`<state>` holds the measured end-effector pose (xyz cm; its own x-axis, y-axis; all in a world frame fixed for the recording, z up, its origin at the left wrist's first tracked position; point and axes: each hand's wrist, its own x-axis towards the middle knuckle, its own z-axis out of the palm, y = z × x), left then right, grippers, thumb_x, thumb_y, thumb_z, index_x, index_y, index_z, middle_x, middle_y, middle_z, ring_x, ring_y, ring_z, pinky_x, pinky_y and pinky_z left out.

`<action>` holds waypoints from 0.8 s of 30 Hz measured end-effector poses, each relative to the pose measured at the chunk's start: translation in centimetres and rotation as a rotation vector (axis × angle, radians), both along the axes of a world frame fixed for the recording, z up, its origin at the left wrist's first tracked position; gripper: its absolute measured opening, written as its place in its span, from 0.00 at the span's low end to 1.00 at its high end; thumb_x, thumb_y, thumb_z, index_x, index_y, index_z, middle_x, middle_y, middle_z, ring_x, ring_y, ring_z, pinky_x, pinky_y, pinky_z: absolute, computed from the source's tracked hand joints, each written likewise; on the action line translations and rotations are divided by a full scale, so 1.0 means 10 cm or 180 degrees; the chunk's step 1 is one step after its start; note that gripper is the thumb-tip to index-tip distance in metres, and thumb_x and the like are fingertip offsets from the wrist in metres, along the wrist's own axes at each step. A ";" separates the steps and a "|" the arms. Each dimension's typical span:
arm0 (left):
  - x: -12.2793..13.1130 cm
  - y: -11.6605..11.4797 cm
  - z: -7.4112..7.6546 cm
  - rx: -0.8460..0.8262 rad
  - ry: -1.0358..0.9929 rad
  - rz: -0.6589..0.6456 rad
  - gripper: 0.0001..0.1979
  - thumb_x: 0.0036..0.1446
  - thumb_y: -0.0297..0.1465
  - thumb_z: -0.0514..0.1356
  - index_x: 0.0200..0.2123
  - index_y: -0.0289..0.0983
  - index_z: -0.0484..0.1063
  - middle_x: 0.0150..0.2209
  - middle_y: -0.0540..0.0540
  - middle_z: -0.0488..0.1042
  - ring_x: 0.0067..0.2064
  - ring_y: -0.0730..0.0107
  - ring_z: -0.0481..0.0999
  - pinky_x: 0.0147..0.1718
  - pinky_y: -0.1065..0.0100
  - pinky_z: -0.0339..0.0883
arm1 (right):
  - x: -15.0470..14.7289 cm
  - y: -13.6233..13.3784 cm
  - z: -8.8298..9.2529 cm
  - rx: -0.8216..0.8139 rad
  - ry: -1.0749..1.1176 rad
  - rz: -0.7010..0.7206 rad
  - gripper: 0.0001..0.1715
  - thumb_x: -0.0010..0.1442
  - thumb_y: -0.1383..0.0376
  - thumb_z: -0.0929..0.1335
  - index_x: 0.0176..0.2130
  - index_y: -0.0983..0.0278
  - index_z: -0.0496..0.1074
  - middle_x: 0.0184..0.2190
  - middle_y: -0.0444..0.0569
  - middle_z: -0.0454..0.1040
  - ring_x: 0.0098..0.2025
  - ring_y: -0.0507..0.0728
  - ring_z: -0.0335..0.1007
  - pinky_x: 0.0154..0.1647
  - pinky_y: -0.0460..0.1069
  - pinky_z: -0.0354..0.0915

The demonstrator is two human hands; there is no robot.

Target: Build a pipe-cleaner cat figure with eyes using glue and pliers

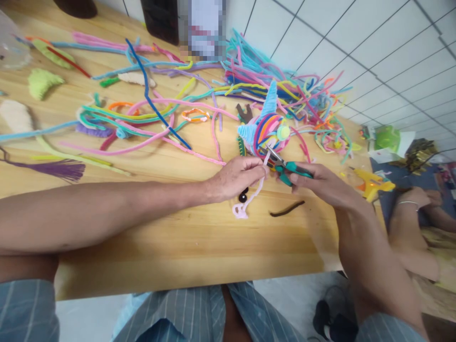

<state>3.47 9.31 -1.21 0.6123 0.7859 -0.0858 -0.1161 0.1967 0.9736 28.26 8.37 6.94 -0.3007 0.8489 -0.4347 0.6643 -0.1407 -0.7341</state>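
Observation:
My left hand (pixel 239 179) pinches a pale pink pipe cleaner (pixel 257 191), whose curled end hangs down over the wooden table. In my right hand (pixel 318 183) are scissors (pixel 292 170) with green and black handles, their blades reaching to the upper part of the pale pink strand. Just beyond both hands lies a fish-like figure (pixel 269 133) of coiled pipe cleaners, with striped body, light blue fins and a yellow-green round piece. Black beads (pixel 243 195) sit below my left hand. A short dark brown pipe cleaner (pixel 287 209) lies nearer me.
A big bundle of coloured pipe cleaners (pixel 256 61) lies along the back by the tiled wall. Loose strands and small shaped pieces cover the left. A yellow glue gun (pixel 374 184) is at the right, near another person's arms (pixel 409 223).

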 end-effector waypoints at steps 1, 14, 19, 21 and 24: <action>0.00 0.00 0.00 -0.0007 0.0000 0.0000 0.12 0.66 0.35 0.59 0.29 0.38 0.69 0.24 0.56 0.64 0.26 0.77 0.62 0.26 0.72 0.56 | -0.01 0.01 0.00 -0.0001 -0.0004 0.0016 0.32 0.56 0.35 0.77 0.37 0.60 0.84 0.36 0.50 0.81 0.39 0.60 0.75 0.37 0.52 0.75; 0.00 0.00 0.03 -0.0054 0.0032 -0.0004 0.14 0.67 0.36 0.59 0.28 0.38 0.69 0.24 0.55 0.65 0.25 0.78 0.62 0.26 0.72 0.57 | -0.06 0.11 -0.02 0.0050 0.0005 0.0117 0.30 0.55 0.37 0.78 0.36 0.60 0.82 0.32 0.47 0.76 0.35 0.57 0.72 0.35 0.51 0.72; 0.00 0.00 0.03 -0.0070 0.0067 0.0016 0.15 0.67 0.35 0.60 0.28 0.37 0.68 0.24 0.55 0.64 0.25 0.78 0.62 0.26 0.72 0.57 | -0.08 0.12 -0.03 0.0086 -0.0063 0.0114 0.29 0.56 0.38 0.78 0.35 0.61 0.79 0.29 0.45 0.74 0.31 0.55 0.68 0.33 0.50 0.68; 0.00 0.00 0.02 -0.0063 0.0031 0.0009 0.15 0.68 0.36 0.60 0.28 0.38 0.68 0.24 0.56 0.64 0.25 0.78 0.62 0.26 0.72 0.57 | -0.08 0.12 -0.04 0.0115 -0.0094 0.0103 0.30 0.57 0.38 0.77 0.35 0.61 0.78 0.28 0.45 0.73 0.31 0.55 0.66 0.32 0.50 0.67; 0.00 0.00 0.01 -0.0027 -0.0009 -0.0007 0.15 0.68 0.36 0.60 0.28 0.38 0.68 0.24 0.56 0.64 0.26 0.78 0.62 0.26 0.72 0.57 | -0.08 0.12 -0.05 0.0152 -0.0152 0.0101 0.31 0.57 0.37 0.76 0.34 0.61 0.77 0.27 0.44 0.71 0.30 0.54 0.64 0.31 0.50 0.64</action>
